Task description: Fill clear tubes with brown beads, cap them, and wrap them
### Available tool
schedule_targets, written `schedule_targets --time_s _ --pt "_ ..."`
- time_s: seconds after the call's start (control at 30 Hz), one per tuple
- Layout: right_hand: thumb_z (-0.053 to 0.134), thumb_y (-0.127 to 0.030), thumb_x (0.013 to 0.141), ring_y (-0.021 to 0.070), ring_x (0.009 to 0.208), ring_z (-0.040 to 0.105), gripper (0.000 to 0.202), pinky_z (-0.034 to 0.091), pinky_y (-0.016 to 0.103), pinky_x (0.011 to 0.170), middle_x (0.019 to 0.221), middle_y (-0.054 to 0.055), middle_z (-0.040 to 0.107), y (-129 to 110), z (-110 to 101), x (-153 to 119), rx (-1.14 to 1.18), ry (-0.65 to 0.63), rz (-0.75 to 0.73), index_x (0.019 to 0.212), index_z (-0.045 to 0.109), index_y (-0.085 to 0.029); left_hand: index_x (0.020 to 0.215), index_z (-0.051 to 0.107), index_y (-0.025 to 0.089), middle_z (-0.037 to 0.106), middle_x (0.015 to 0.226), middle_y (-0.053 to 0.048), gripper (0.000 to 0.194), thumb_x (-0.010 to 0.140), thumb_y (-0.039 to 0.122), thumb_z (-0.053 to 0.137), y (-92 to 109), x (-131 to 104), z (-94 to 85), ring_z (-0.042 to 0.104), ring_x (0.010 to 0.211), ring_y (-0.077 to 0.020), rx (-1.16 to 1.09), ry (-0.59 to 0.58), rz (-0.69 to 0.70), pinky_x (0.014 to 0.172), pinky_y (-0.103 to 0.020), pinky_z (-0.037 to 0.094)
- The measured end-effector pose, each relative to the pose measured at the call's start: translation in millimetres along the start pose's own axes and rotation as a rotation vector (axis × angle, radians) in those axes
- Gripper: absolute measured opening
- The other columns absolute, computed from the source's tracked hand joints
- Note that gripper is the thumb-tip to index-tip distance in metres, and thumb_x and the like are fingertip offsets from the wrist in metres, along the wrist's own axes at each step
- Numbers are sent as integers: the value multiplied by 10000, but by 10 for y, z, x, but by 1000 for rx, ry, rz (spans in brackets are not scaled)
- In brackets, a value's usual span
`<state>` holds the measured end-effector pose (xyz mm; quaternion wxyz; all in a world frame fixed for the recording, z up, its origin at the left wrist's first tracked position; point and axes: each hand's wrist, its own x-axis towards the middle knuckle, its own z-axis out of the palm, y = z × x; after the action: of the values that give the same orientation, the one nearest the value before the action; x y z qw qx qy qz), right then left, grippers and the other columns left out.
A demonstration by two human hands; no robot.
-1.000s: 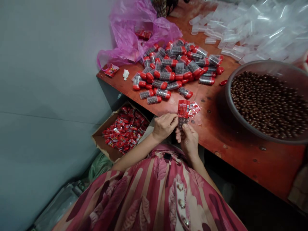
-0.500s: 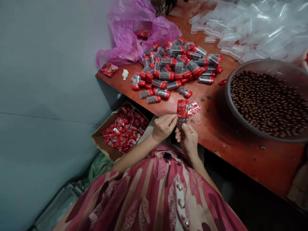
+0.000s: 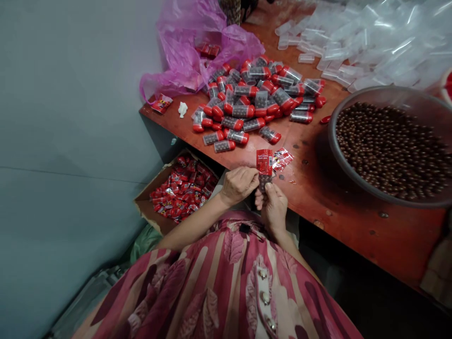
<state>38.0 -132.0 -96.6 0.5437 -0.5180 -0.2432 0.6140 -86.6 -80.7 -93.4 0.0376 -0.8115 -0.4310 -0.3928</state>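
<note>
Legible wording: none. Red packet [image 3: 264, 162], held left of the bowl [image 3: 420, 106]: two short lines of pale print, too small to read; barcode [image 3: 270, 160] at the edge nearer the bowl, digits indistinct. Second packet [image 3: 283, 158], nearer the bowl: pale lettering-like marks, unreadable. Third packet [image 3: 162, 103], far left of the bowl: multicoloured print, likewise unreadable.

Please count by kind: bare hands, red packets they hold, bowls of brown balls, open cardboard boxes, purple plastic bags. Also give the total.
Bare left hand and bare right hand: 2
Held red printed packet: 1
Round grey plastic bowl of brown balls: 1
Open brown cardboard box: 1
Purple plastic bag: 1
Total: 6
</note>
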Motion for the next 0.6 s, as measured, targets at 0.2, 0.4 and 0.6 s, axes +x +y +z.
schedule_targets --time_s 0.2,0.4,0.6 --pt "591 -412 810 43 336 468 280 345 137 297 538 -37 594 43 64 -24 39 37 -14 692 568 -159 821 544 162 605 639 -5 84 861 147 472 28 -42 -17 593 607 -111 23 8 -8 614 -234 439" --pt "583 -426 813 44 338 472 292 344 139 300 536 -33 596 33 97 -39 19 14 -1 696 572 -159 832 534 165 598 628 -3 71 865 158 471 30 -45 -64 583 591 -116 94 30 2 607 -243 431" --pt "585 -435 807 45 338 464 299 335 136 300 520 -33 586 9 93 -36 42 19 -9 689 564 -162 826 531 161 591 622 -1 74 865 157 469 18 -6 -56 572 576 -119 157 22 55 592 -252 430"
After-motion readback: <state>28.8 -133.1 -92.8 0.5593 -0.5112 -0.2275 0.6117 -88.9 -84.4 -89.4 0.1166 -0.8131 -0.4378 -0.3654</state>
